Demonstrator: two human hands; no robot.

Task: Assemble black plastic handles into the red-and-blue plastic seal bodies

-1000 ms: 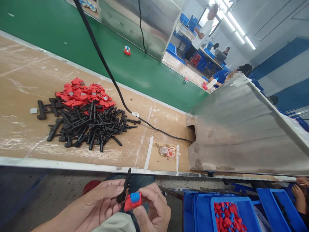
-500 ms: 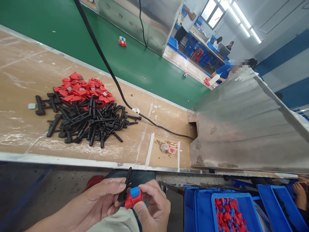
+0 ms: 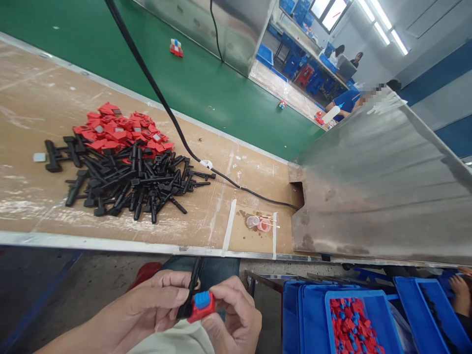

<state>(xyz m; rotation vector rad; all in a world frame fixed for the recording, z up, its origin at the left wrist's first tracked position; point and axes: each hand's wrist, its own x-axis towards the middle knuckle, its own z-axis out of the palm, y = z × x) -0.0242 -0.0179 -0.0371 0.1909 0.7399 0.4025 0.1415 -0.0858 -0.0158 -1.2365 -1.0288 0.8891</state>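
Your left hand (image 3: 147,301) pinches a slim black plastic rod piece (image 3: 193,287), closed on it | Your right hand (image 3: 238,314) grips a small red-and-blue plastic block (image 3: 202,306), closed | Both pieces at 6 o'clock, touching or nearly; cannot tell | Judgement: square the 2 pieces, light even pressure, adjoining faces unobstructed

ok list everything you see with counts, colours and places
red pieces: many, red, heaped on bench
black pieces: many, black, heaped in front
bench: one, brown, ahead
green surface: one, green, beyond bench
multicoloured pieces: at least two, red-white-blue, on green surface
cables: two, black, one across bench
cups: two, clear and pinkish, on bench
metal panels: two, silver, top and right
crates: several, blue, lower right
people: several, mixed colours, background
left grip: one, bare, on held black piece
right grip: one, bare, on held red-and-blue piece
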